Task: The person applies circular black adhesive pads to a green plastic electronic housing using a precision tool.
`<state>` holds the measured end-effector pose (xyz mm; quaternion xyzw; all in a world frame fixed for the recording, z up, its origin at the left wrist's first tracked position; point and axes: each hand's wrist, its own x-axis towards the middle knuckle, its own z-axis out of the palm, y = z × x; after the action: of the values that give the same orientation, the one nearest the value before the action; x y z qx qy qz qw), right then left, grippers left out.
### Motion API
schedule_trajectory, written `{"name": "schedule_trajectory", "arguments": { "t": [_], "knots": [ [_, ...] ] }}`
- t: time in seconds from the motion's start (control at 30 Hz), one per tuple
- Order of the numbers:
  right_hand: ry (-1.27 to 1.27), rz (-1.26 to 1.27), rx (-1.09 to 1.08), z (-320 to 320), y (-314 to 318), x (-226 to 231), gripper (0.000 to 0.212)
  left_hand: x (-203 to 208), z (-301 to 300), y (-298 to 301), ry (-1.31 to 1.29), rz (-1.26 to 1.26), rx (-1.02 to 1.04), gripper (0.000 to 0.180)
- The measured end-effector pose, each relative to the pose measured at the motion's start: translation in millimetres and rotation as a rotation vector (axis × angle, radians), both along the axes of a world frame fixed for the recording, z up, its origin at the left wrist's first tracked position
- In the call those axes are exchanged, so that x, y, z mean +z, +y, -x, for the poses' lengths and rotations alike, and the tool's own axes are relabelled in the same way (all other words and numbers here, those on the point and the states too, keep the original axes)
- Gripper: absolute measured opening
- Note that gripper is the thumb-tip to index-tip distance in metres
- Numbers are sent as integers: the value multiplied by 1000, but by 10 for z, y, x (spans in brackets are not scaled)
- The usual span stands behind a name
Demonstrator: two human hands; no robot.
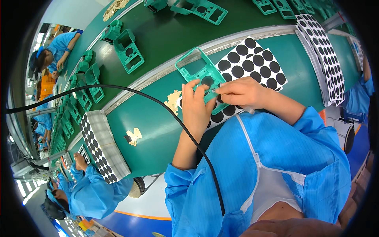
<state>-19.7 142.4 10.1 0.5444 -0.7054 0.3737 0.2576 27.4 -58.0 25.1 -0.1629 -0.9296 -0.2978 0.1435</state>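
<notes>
A green plastic housing [197, 68], with a large rectangular opening and a round black disc in it, is tilted over the bench in front of me. My left hand [196, 104] is closed on its near left edge, fingers bent over the frame. At its near right part, my right hand [245, 93] is closed in a pinch. A slim pale tool [249, 110] pokes out below that hand; its kind is not clear and the fingers hide most of it. Sheets of round black stickers [258, 60] lie under and beyond the housing.
Stacked sticker sheets stand right [321, 55] and left [104, 146]. Peeled beige scraps [134, 136] lie on the green bench. Behind a metal rail, a green conveyor belt [158, 39] carries several green housings [128, 51]. A black cable [158, 102] crosses my view. Co-workers in blue sit left.
</notes>
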Motion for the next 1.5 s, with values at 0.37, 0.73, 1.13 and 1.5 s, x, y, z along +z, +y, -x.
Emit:
{"name": "schedule_trajectory", "arguments": {
  "t": [0.37,0.73,1.13,1.5],
  "knots": [
    [-828,350,-257,-159,-26,197,11,43,3,13,-33,17,6,37],
    [-622,254,-371,-165,-131,140,13,56,-33,53,-34,23,23,35],
    [-657,370,-311,-114,-235,26,7,49,21,-8,-64,12,25,35],
    [-577,374,-223,-170,-116,-12,13,60,-86,92,-69,-17,5,35]
  ]
}}
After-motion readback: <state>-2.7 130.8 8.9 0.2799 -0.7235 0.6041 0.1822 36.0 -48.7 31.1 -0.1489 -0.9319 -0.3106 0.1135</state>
